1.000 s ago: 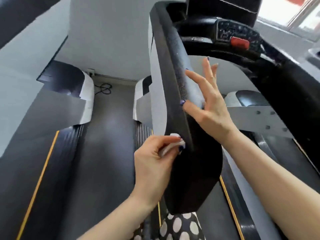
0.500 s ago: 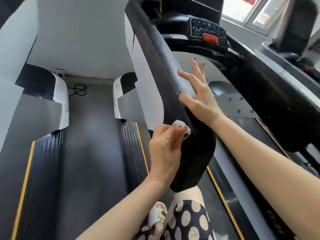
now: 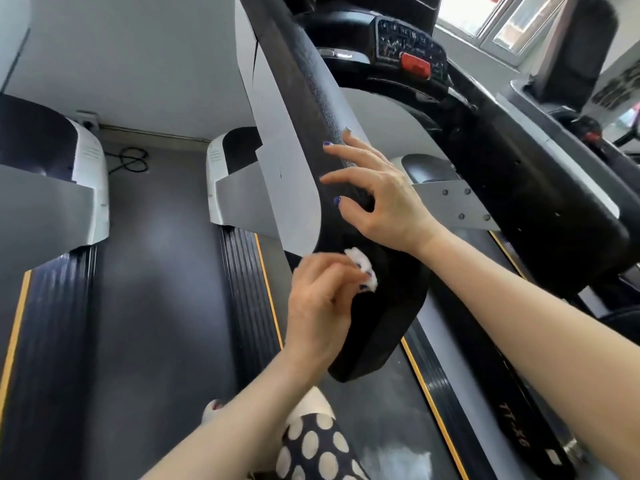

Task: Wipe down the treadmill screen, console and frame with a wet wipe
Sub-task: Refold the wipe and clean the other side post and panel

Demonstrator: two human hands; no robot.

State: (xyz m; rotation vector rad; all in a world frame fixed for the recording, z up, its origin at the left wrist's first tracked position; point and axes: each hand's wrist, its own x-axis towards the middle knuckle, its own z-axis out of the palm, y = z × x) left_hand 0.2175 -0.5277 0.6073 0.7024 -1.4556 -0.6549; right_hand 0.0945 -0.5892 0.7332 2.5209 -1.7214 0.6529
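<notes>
While our left hand (image 3: 322, 299) pinches the balled wipe (image 3: 362, 263) against the black handrail (image 3: 377, 306), our right hand (image 3: 377, 199) rests spread, holding nothing, just above. So small a wad could slip from our grip or miss patches.

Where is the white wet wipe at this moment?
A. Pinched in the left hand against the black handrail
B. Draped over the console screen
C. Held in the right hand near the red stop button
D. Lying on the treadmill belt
A: the left hand pinches the wet wipe against the black handrail, while the right hand rests on the rail without any wipe.
</notes>
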